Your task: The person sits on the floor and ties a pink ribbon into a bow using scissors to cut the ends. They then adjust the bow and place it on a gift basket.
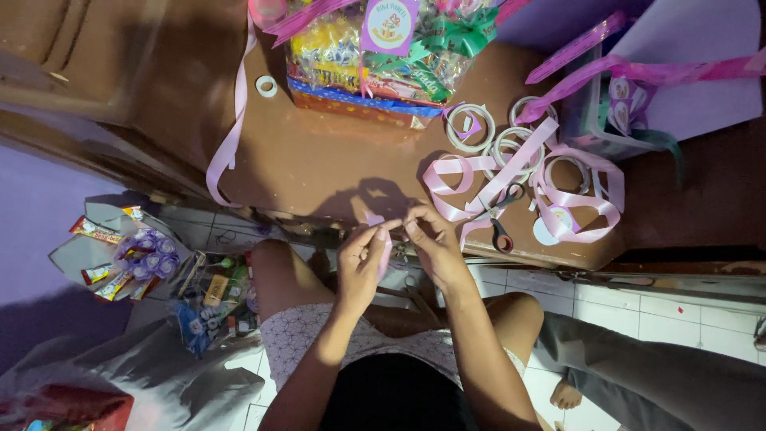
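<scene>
My left hand (363, 263) and my right hand (432, 243) meet at the near edge of a low brown table (319, 160). Both pinch a short piece of pink ribbon (385, 239) that hangs down between the fingers. Just right of my right hand, scissors (499, 219) with dark handles lie on the table among loops of pink ribbon (519, 187). Several rolls of tape (511, 140) lie behind those loops.
A wrapped gift basket of snacks (375, 60) with a green bow stands at the table's far side. A long pink ribbon (235, 120) trails off the left edge. Snack bouquets (132, 255) lie on the floor at left. Another person's leg (638, 375) is at lower right.
</scene>
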